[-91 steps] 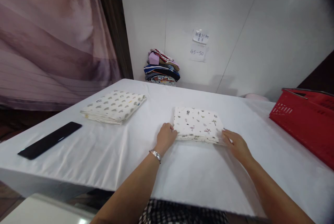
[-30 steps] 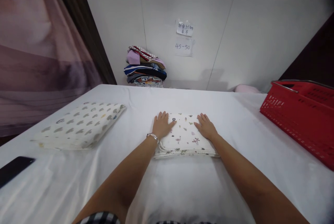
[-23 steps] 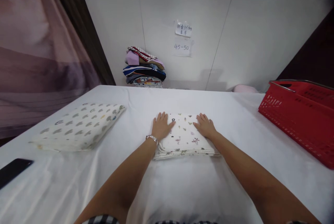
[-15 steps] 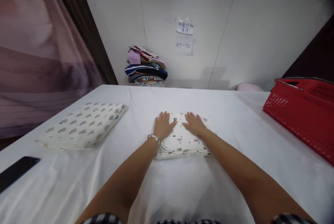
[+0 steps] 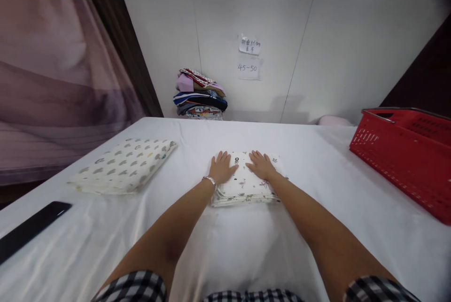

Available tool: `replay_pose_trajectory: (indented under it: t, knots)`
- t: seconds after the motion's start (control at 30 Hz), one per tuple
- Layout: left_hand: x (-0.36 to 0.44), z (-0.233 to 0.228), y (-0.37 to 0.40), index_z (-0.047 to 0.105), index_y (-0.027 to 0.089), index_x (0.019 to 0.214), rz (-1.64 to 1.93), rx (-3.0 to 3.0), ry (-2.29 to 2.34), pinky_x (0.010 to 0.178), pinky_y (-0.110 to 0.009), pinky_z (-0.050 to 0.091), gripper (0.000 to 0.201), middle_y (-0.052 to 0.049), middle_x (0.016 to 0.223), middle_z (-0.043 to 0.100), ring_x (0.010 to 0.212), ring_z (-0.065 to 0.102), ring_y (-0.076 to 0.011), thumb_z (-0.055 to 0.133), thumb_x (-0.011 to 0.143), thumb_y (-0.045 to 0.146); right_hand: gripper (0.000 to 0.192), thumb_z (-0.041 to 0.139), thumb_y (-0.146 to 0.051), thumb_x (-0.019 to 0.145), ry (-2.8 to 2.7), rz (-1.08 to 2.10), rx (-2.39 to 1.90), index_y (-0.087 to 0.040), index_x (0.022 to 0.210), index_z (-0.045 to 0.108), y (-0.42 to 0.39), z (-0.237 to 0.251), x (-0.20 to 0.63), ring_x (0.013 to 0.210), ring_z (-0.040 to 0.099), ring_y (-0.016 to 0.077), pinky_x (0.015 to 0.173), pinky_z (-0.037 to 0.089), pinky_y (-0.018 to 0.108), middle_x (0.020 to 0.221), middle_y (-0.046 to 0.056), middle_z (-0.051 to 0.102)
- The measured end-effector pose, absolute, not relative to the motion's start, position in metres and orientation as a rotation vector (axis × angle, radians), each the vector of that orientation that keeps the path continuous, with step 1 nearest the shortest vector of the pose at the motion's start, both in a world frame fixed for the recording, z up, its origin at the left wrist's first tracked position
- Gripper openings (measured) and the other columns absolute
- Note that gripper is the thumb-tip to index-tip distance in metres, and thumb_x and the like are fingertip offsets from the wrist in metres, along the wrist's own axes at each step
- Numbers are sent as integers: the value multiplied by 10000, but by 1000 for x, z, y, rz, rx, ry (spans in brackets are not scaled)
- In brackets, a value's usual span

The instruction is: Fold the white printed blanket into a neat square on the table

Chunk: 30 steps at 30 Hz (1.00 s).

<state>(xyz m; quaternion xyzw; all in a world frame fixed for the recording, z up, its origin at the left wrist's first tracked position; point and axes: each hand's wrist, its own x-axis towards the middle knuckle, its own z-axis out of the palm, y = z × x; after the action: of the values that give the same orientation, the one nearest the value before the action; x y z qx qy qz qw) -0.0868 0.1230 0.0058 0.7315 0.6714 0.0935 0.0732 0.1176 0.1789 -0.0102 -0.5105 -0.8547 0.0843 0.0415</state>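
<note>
A folded white cloth [image 5: 246,189] printed with small figures, a flamingo among them, lies in layers on the white-covered table [image 5: 253,236]. My left hand [image 5: 221,168] rests flat on the cloth's left side, fingers stretched out and pointing away from me; a bracelet circles that wrist. On the upper right part of the same cloth lies my right hand [image 5: 261,166], palm down with its fingers spread. Neither hand grips anything. Between the two thumbs a strip of the printed cloth shows.
Left on the table lies another folded cloth [image 5: 123,163] with grey cloud-like shapes. A black phone-like slab [image 5: 33,227] is nearer. On the right stands a red basket [image 5: 401,161]. Behind the table rises a stack of folded fabrics [image 5: 200,95] by the wall with paper signs [image 5: 249,58].
The view has shifted slightly, so more of the left side shows. Both hands stay flat on the folded cloth in nearly the same places.
</note>
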Motion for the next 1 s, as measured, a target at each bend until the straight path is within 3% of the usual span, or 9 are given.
replay_pose_trajectory:
  t: [0.33, 0.47, 0.6, 0.7, 0.87, 1.0]
  knots:
    - [-110, 1, 33, 310, 226, 1416, 413, 2180, 1796, 1111, -495, 155, 604, -72, 1530, 181, 1408, 144, -253, 280, 908, 550, 596, 236, -471, 924, -2638, 295, -1591, -167, 1435, 277, 161, 1, 123, 1412, 100, 230, 1111, 118, 442, 1540, 76, 151]
    - [-111, -10, 22, 354, 213, 1389, 608, 2130, 1793, 1121, -441, 169, 518, -76, 1518, 226, 1392, 214, -203, 266, 937, 450, 538, 282, -441, 923, -2619, 264, -1586, -189, 1394, 355, 136, 3, 142, 1396, 175, 246, 1098, 167, 447, 1516, 90, 238]
    - [-108, -14, 19, 431, 195, 1336, 740, 2118, 1802, 1105, -405, 231, 463, -83, 1495, 292, 1366, 280, -206, 318, 926, 379, 451, 308, -406, 919, -2505, 147, -1598, -200, 1275, 491, 100, -2, 174, 1346, 294, 253, 1056, 268, 459, 1425, 103, 411]
    - [-106, -13, 15, 462, 170, 1306, 881, 2042, 1858, 1062, -384, 310, 452, -110, 1473, 330, 1328, 347, -233, 381, 901, 356, 459, 332, -430, 904, -2280, 235, -1720, -198, 1251, 523, 76, -11, 198, 1352, 290, 254, 1041, 320, 439, 1438, 96, 391]
    - [-105, -13, 4, 510, 185, 1248, 1055, 1754, 1933, 826, -335, 477, 426, -87, 1117, 625, 921, 608, -200, 472, 859, 353, 586, 367, -537, 859, -1968, 448, -1749, -179, 1304, 501, 56, -26, 223, 1328, 341, 279, 1074, 299, 446, 1452, 113, 363]
    - [-105, -10, -4, 547, 221, 1196, 1101, 1623, 1873, 734, -289, 483, 368, -34, 1003, 657, 765, 607, -151, 482, 850, 328, 556, 517, -477, 769, -1759, 571, -1672, -169, 1227, 583, 57, -29, 228, 1226, 463, 297, 1034, 355, 441, 1320, 121, 522]
